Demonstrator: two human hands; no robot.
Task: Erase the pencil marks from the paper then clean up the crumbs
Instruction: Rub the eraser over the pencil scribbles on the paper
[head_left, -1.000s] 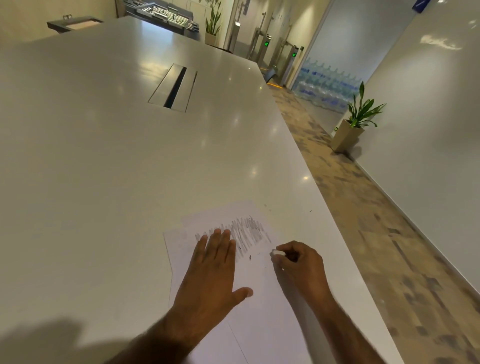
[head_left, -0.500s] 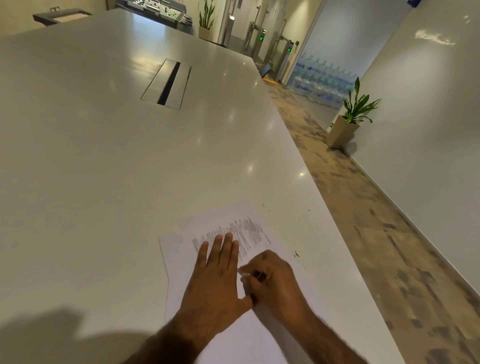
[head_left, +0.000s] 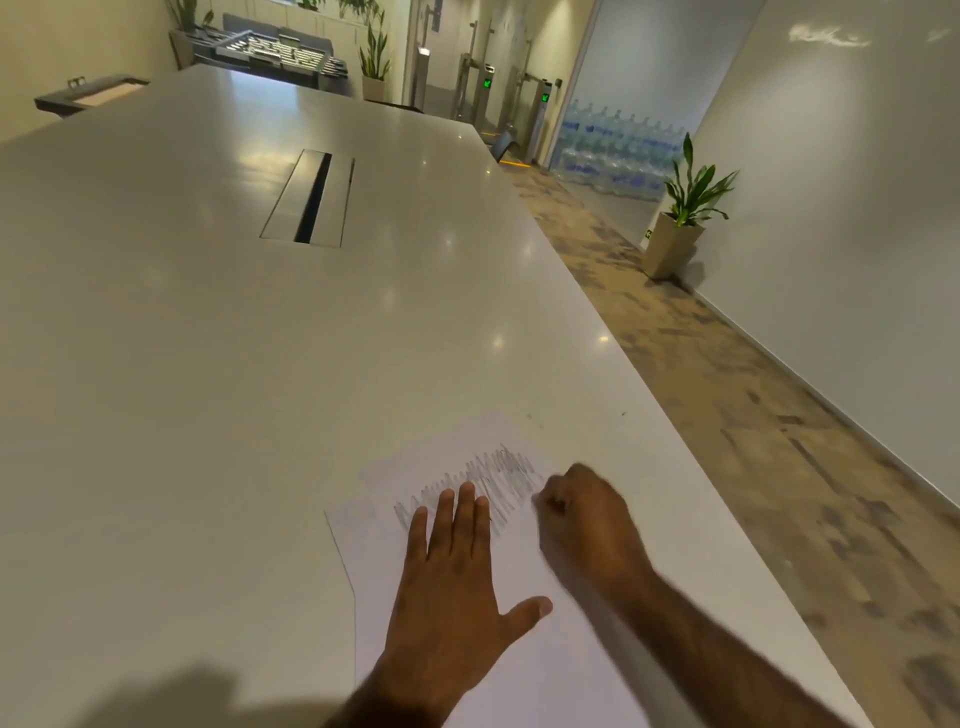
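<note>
Long pale table (head_left: 208, 364) in an office hall, potted plant (head_left: 685, 208) off by the wall on the right-hand side.
Pins the paper (head_left: 374, 530) down under a flat left hand (head_left: 457, 587), fingers straight, thumb splayed, fingertips over the pencil marks (head_left: 504, 475). Curls the right hand (head_left: 587, 519) into a tight, blurred fist on the sheet, right at the marks' right end; anything gripped inside impossible to tell. Leaves dark specks (head_left: 530, 415) on the table just beyond both hands.
</note>
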